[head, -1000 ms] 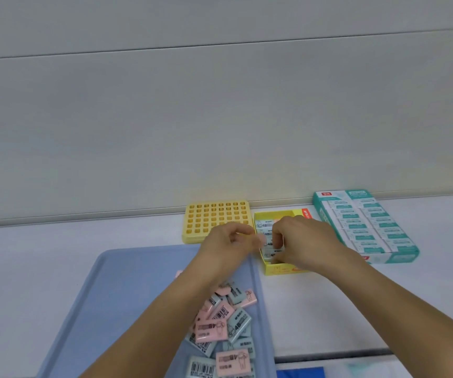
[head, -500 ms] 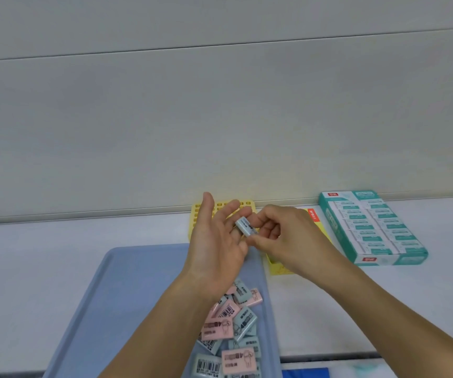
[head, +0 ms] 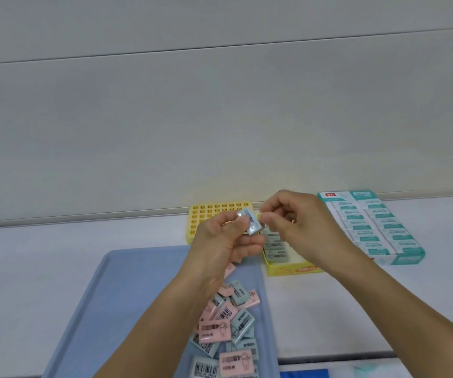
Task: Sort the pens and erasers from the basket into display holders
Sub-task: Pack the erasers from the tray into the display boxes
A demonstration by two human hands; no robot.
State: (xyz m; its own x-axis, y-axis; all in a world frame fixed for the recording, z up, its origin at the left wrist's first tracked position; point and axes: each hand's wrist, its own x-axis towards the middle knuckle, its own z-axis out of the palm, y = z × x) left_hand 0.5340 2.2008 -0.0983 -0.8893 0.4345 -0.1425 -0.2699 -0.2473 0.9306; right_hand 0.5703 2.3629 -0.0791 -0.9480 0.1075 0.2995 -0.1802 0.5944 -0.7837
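On the tabletop (head: 42,268), the tray (head: 127,296) at six o'clock holds loose erasers (head: 228,323); grid holder (head: 214,214) at twelve, eraser box (head: 288,266) at one, full carton (head: 370,227) at two

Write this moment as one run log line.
left hand: holds blue eraser | right hand: pinches it | above yellow box

I read this as a stationery shop or stockroom counter. I see a plain white counter (head: 56,268) against a bare pale panelled wall (head: 219,118), with retail packaging laid out on it: a teal display carton (head: 370,227) of boxed erasers, a yellow display box (head: 288,268), a yellow grid holder (head: 206,214), and a blue tray (head: 127,296) heaped with barcoded erasers (head: 225,323).
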